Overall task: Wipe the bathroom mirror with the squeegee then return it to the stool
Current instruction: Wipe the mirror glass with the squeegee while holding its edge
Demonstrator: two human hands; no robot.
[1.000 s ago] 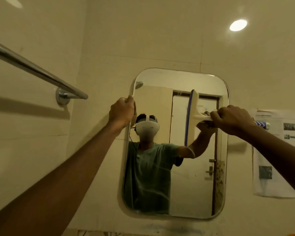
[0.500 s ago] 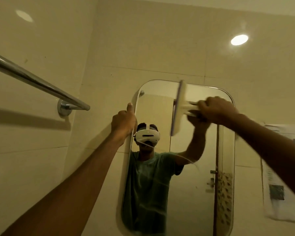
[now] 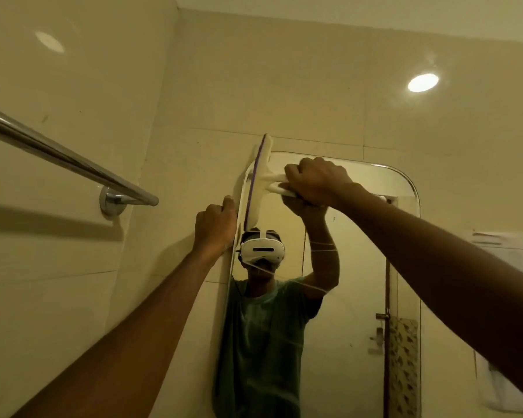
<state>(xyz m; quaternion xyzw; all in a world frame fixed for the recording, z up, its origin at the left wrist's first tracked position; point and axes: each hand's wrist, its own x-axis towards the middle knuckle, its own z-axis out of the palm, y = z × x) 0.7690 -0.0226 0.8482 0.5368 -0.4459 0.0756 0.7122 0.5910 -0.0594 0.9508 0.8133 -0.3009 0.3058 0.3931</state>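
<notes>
A rounded wall mirror [image 3: 354, 267] hangs on the beige tiled wall ahead. My right hand [image 3: 316, 181] grips the handle of a white squeegee [image 3: 258, 182] with a purple rubber edge. Its blade stands nearly upright against the mirror's top left corner, the tip reaching past the mirror's upper edge. My left hand [image 3: 215, 226] holds the mirror's left edge, fingers curled round it, just below and left of the blade. The stool is out of sight.
A chrome towel rail [image 3: 64, 159] juts from the left wall at head height, ending near my left forearm. A paper notice [image 3: 514, 257] is stuck to the wall right of the mirror. A bright light spot [image 3: 422, 82] shows high on the wall.
My right hand has carried the squeegee left and up across the glass, from the mirror's right half to its top left corner. My left hand has stayed on the mirror's left edge.
</notes>
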